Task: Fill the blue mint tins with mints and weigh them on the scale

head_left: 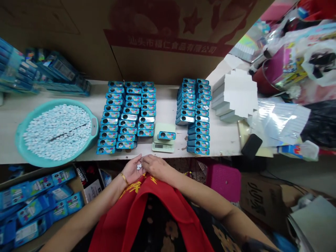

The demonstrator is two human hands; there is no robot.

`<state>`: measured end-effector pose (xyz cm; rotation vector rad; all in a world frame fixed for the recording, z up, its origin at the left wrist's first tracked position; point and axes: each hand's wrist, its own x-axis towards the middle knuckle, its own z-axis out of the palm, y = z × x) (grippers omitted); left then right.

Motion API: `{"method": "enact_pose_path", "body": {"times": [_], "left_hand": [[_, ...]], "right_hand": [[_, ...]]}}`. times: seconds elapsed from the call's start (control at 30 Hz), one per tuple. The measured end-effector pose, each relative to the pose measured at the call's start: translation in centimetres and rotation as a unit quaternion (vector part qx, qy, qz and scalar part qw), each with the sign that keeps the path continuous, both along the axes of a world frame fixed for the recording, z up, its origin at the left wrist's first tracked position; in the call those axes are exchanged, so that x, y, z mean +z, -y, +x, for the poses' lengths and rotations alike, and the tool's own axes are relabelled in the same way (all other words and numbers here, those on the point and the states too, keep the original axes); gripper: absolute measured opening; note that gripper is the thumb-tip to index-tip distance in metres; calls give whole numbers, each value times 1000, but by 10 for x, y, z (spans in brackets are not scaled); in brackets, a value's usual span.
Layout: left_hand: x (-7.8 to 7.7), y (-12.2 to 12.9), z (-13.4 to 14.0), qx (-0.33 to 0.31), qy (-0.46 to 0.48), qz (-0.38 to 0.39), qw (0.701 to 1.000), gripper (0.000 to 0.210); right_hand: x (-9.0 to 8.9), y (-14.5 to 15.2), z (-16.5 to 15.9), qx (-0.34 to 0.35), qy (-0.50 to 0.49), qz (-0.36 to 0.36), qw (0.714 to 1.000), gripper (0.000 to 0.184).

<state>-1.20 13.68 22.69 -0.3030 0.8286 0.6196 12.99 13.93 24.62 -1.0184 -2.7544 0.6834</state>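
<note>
Pellets [139, 167]: few, in my half-open, cupped left hand [132, 170], lower centre
Right hand [155, 167]: mine, fingers bent, can't tell grip
Scale [169, 148]: blue box [167, 135] on top, centre

Between the left block of blue boxes [128, 114] and the right block [198, 117], a bare lane of tabletop [166, 101] runs back to a large carton [162, 66] closing off the rear. A scale [163, 146] carrying one box [167, 135] obstructs the lane's front end, near the right hand [154, 165]; a basin [90, 142] crowds the left block's outer side.
</note>
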Motion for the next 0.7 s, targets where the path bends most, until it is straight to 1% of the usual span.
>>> {"method": "enact_pose_path", "body": {"times": [0.07, 0.2, 0.3, 0.47, 0.6, 0.7], "left_hand": [[0, 1, -1, 4, -10, -8, 1000, 23], [-1, 3, -3, -2, -16, -8, 1000, 22], [-2, 4, -2, -3, -17, 3, 1000, 18], [-3, 4, 2, -13, -17, 15, 1000, 16], [-2, 1, 7, -7, -9, 21, 1000, 16], [2, -9, 16, 12, 5, 39, 999, 15]], "right_hand": [[0, 1, -1, 1, 0, 2, 1000, 19], [4, 3, -1, -30, 27, 1, 999, 16], [5, 4, 0, -26, 19, -6, 999, 18], [-1, 3, 5, -40, 10, -25, 999, 17], [-9, 5, 12, -72, -24, -47, 996, 13], [-9, -1, 20, -122, -81, -44, 988, 11]]}}
